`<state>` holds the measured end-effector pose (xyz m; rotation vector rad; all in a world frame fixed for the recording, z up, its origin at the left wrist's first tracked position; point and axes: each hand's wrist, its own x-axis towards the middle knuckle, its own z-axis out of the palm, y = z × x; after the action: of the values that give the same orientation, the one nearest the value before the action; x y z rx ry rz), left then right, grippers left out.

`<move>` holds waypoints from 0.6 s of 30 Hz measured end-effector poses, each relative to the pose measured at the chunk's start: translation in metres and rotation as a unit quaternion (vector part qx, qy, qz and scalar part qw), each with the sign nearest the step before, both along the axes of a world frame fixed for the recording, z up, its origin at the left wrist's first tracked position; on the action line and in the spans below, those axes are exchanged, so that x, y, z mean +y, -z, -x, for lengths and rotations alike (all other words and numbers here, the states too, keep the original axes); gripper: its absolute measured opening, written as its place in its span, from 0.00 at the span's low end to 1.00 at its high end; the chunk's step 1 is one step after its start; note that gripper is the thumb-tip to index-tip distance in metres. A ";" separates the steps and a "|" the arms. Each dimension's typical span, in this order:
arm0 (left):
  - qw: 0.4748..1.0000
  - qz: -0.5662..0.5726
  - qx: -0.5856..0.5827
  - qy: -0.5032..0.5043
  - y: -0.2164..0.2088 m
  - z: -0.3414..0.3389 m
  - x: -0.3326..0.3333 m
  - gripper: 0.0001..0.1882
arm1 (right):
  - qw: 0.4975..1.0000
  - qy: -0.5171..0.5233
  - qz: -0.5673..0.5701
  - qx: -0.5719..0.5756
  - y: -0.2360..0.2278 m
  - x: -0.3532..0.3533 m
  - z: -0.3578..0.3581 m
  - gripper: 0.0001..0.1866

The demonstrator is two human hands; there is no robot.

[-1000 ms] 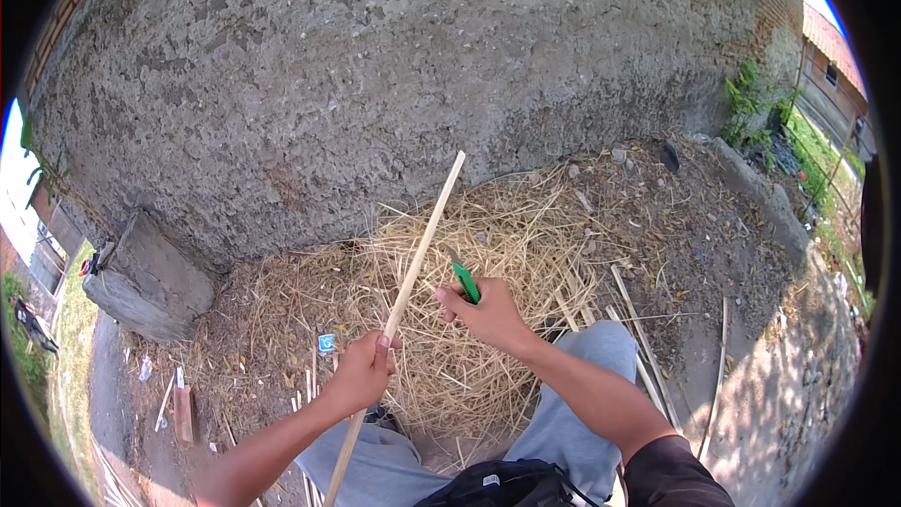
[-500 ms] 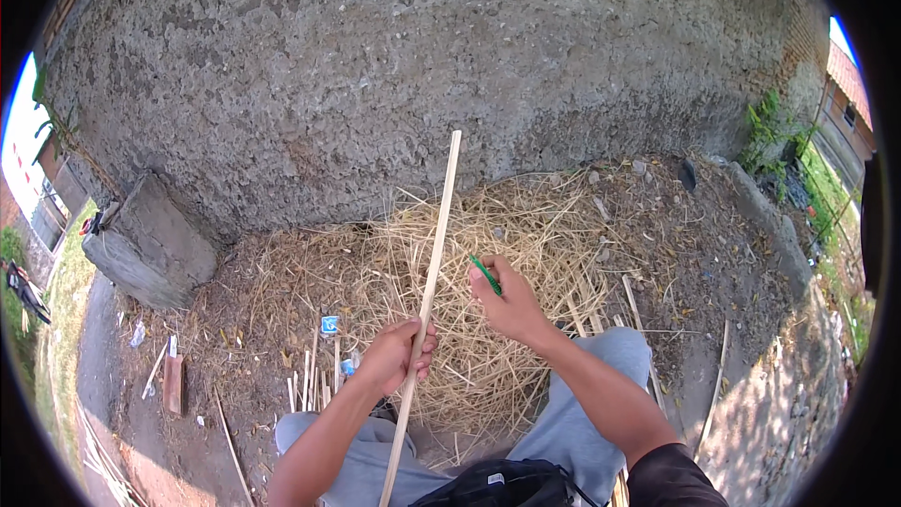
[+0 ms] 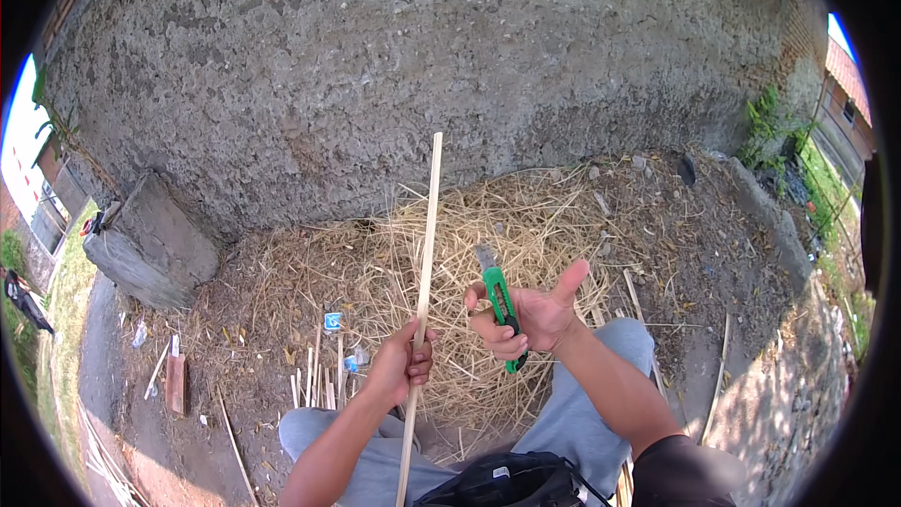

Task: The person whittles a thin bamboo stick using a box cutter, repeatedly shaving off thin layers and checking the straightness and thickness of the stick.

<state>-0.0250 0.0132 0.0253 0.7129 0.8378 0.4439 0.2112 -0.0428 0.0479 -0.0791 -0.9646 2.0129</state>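
Observation:
A long pale strip of split wood or bamboo (image 3: 428,249) stands nearly upright before me, its top end close to the wall. My left hand (image 3: 402,361) grips it around its middle, and its lower end runs down past my lap. To the right, my right hand (image 3: 526,317) holds a green utility knife (image 3: 501,308) in its curled fingers, thumb stretched away to the side. The knife's blade is out and points up, apart from the strip. Below both hands spreads a heap of pale shavings (image 3: 479,385).
A rough grey wall (image 3: 422,56) rises beyond the heap. At left lean a concrete block (image 3: 155,244) and a reddish brick (image 3: 175,383). Several cut strips (image 3: 319,377) lie near my left knee, beside blue-and-white wrappers (image 3: 332,321). A black bag (image 3: 497,483) rests on my lap.
My right hand has turned palm up, its thumb lifting off the knife, which now shows in full. The strip's top has shifted slightly left; my left hand keeps its grip.

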 end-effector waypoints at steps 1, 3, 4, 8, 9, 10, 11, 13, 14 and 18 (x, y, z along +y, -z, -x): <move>1.000 0.000 0.000 0.000 0.000 0.000 0.000 0.20 | 1.000 -0.005 -0.003 0.009 0.001 0.001 0.002 0.69; 1.000 0.010 0.003 -0.010 0.000 -0.001 -0.001 0.18 | 1.000 -0.010 -0.006 0.018 0.002 0.001 0.002 0.69; 1.000 0.011 0.003 -0.011 0.001 -0.001 -0.001 0.18 | 1.000 -0.012 -0.004 0.017 0.002 0.001 0.002 0.69; 1.000 0.003 0.007 0.003 0.002 -0.003 0.000 0.18 | 1.000 -0.008 0.005 0.013 -0.001 0.000 0.003 0.69; 1.000 -0.003 0.012 0.009 0.002 -0.004 0.000 0.19 | 1.000 -0.008 0.005 0.014 -0.004 -0.002 0.003 0.69; 1.000 -0.003 0.013 0.008 0.003 -0.004 0.000 0.19 | 1.000 -0.003 0.012 0.002 -0.008 -0.003 0.004 0.67; 1.000 -0.002 0.013 0.009 0.003 -0.004 0.000 0.19 | 1.000 0.001 0.019 -0.009 -0.010 -0.004 0.005 0.66; 1.000 -0.002 0.014 0.009 0.004 -0.005 0.000 0.19 | 0.999 -0.004 0.040 -0.009 -0.009 -0.003 0.003 0.65; 1.000 -0.001 0.016 0.009 0.004 -0.005 0.000 0.19 | 0.998 -0.007 0.061 -0.010 -0.009 -0.004 0.003 0.63; 1.000 -0.008 0.014 0.019 0.004 -0.008 -0.001 0.19 | 0.997 -0.038 0.053 0.047 -0.004 -0.005 0.001 0.60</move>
<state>-0.0172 0.0126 0.0210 0.7498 0.8466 0.4083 0.2101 -0.0477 0.0523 -0.0040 -0.8130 2.1175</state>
